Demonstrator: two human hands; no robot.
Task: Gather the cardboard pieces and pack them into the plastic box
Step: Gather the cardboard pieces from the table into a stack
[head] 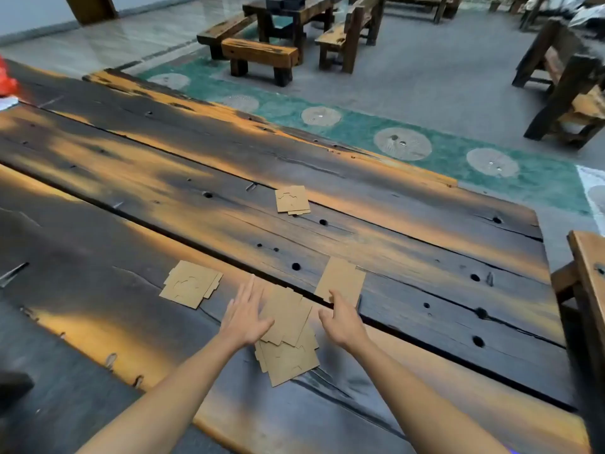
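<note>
Flat, notched brown cardboard pieces [288, 326] lie lower centre on a scorched plank tabletop [196, 158], left hand [245, 314] fingers straight, right hand [343, 319] fingers loosely curled.

Wooden table [393, 224]: cardboard pieces [292, 199] in 4 flat clusters.

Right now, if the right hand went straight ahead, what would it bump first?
The single cardboard piece just ahead of the right hand; its fingertips seem at the near edge, though depth is unclear.
</note>
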